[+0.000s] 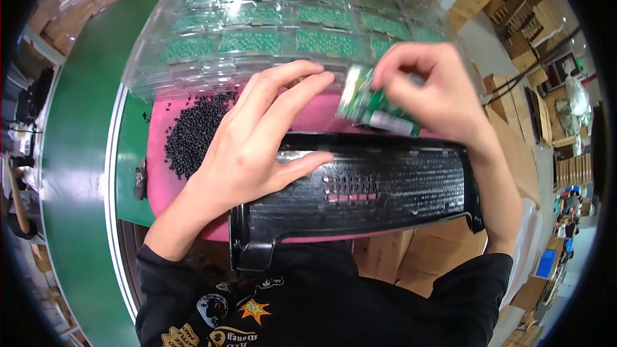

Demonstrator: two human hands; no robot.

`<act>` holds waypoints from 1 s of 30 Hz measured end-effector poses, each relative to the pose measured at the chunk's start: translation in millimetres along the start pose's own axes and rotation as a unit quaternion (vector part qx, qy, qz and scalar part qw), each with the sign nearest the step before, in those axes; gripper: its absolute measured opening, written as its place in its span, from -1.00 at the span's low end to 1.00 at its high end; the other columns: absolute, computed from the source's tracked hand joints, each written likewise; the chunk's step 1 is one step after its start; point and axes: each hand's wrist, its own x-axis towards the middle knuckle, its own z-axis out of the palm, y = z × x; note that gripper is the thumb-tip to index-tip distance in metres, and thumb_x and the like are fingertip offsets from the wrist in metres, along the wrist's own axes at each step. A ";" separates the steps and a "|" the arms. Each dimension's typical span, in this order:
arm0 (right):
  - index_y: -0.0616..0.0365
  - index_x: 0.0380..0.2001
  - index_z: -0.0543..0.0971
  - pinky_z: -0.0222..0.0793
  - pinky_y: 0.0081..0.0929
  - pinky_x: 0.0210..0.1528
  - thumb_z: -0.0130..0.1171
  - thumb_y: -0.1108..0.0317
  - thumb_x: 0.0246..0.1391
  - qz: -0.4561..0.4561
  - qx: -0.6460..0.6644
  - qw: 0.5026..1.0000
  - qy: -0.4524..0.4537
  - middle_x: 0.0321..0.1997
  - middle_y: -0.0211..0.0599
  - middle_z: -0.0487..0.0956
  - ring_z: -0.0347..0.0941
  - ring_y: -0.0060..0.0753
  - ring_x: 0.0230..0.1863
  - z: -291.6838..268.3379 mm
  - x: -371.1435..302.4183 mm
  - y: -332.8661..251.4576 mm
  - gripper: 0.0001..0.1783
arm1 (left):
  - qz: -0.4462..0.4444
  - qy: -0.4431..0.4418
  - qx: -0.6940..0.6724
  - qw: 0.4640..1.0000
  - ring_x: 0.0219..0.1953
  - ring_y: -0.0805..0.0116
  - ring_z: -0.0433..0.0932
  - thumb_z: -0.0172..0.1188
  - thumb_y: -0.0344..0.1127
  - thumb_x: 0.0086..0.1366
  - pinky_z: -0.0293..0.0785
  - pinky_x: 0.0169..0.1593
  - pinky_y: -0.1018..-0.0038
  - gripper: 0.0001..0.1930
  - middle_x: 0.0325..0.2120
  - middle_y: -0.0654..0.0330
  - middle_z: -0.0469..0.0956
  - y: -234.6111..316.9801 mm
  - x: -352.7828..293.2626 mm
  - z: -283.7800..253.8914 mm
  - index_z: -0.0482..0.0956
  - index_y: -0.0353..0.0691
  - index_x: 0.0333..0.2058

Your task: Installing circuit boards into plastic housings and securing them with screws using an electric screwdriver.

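Observation:
A long black plastic housing [411,183] lies across the pink mat, with a small grid of slots near its middle. My left hand [257,132] is over the housing's left end, fingers stretched and thumb apart, holding nothing; whether the thumb touches the housing I cannot tell. Just beyond the housing's far edge, my right hand [430,90] has its fingers closed on a green circuit board [385,114]. The board is tilted and smeared by motion, and the fingers cover part of it.
A heap of small black screws or pellets [196,132] sits on the pink mat [160,186], left of my hand. Behind it, stacked clear plastic trays [257,61] hold several green boards. A green table [80,173] runs along the left; cardboard boxes [443,250] stand below right.

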 end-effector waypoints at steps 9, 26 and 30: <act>0.25 -0.15 0.59 0.44 -0.49 -0.10 0.29 0.53 -0.07 -0.111 -0.028 0.993 0.001 -0.17 -0.22 0.61 0.55 -0.35 -0.18 25.6 -67.8 -13.7 -0.67 | 0.079 -0.081 -0.024 0.993 -0.17 0.13 0.56 0.53 -0.35 -0.14 0.52 -0.11 0.32 -0.42 -0.18 0.04 0.57 7.8 -9.2 11.1 0.60 -0.35 -0.07; 0.25 -0.14 0.59 0.43 -0.33 0.10 0.50 0.41 -0.35 -0.011 -0.013 0.998 0.054 -0.07 -0.16 0.62 0.53 -0.17 0.01 37.3 -144.4 38.6 -0.44 | -0.142 -0.290 -0.139 0.936 -0.44 0.46 0.51 0.50 -0.39 -0.07 0.47 -0.44 0.56 -0.42 -0.21 0.22 0.54 15.8 -23.5 24.1 0.56 -0.27 0.00; 0.23 -0.14 0.59 0.39 -0.28 0.14 0.52 0.40 -0.33 0.008 -0.006 0.999 0.036 0.03 -0.17 0.56 0.47 -0.12 0.07 50.3 -148.4 49.2 -0.44 | -0.132 -0.347 -0.040 0.928 -0.31 0.14 0.58 0.50 -0.30 -0.08 0.53 -0.26 0.35 -0.46 -0.17 0.19 0.50 14.9 -29.0 27.8 0.51 -0.25 -0.09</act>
